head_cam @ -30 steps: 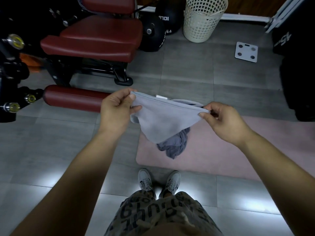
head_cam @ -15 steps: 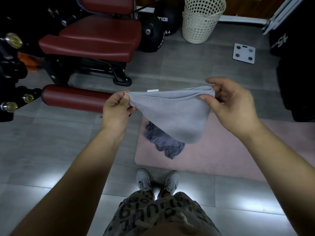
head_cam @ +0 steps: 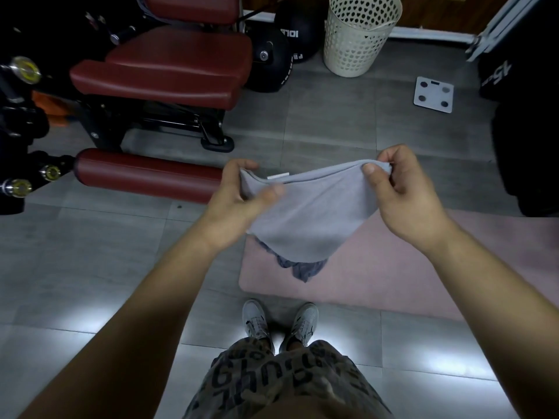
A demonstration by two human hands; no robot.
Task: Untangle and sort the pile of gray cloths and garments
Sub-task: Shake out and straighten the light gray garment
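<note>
Cloth (head_cam: 308,213) of a light gray is held up in the head view, stretched by its upper edge between the two hands and hanging below them in a rounded fold. Its left end is gripped by the left hand (head_cam: 239,195), the thumb laid over the front of the fabric and the fingers curled behind it; its right end is pinched by the right hand (head_cam: 405,192) between thumb and forefinger, the other fingers being loosely curled. A small white tag (head_cam: 277,176) is seen on the upper edge, just beside the left hand. Below the hands, partly hidden behind the hanging cloth, a darker gray heap of garments (head_cam: 302,267) is laid on a pink mat (head_cam: 423,267), which spreads out under and beyond the right hand. Beyond the left hand a red padded bench (head_cam: 169,65) and a red roller pad (head_cam: 145,173) are found; beyond the right hand a white perforated basket (head_cam: 357,40) and a white scale (head_cam: 433,94) are set on the gray floor (head_cam: 90,252). Nearer than the hands, two pale shoes (head_cam: 257,323) are seen
</note>
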